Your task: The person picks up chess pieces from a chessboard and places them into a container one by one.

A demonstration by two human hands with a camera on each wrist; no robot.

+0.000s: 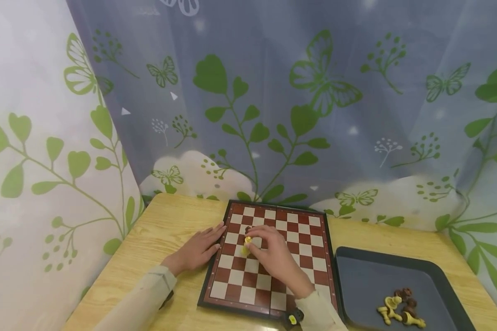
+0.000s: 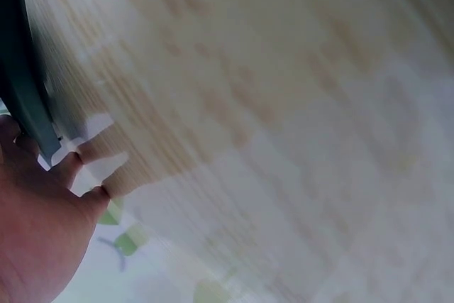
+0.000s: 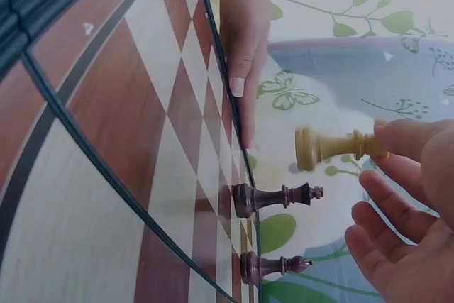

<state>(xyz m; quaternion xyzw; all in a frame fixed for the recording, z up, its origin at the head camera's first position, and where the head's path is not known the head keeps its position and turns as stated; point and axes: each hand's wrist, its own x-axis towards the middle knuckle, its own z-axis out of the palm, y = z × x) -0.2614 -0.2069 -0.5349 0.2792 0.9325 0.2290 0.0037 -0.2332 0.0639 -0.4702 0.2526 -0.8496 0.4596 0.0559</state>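
Right hand [image 1: 275, 257] is pinching a pale chess piece [image 3: 326, 148] by its top above the chessboard [image 1: 247, 294]; left hand [image 1: 196, 250], fingers outstretched, is resting at the chessboard's edge. Looking light, stiff and smooth, the piece is probably suiting a gentle pinch around its neck.

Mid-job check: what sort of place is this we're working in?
Probably a small indoor corner screened off with fabric, though the wider room is out of view. The butterfly-and-leaf printed fabric hangs behind a wood-grain table, with a chessboard laid out on it.
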